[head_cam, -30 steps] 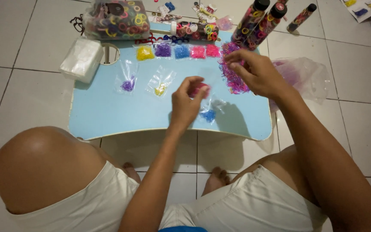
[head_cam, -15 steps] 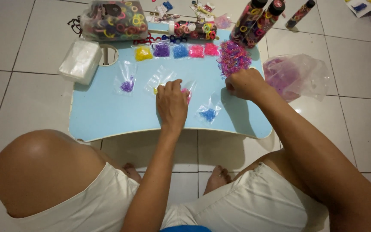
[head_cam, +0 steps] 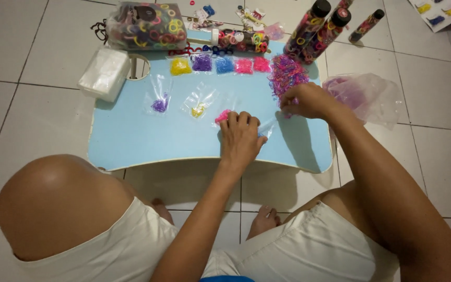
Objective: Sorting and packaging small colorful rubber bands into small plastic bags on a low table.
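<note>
Blue table (head_cam: 131, 136): left hand (head_cam: 241, 138) covers, seemingly, pink-band bag (head_cam: 222, 116).

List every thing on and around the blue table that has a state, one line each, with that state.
Left hand: flat, palm down on a small bag.
Right hand: fingers curled at the band pile.
Purple-band bag: lying flat, apart from both hands.
Yellow-band bag: lying flat.
Tall bottles: upright, capped.
Big bag of hair ties: full, on its side.
Crumpled bag: on the floor beside the table.
</note>
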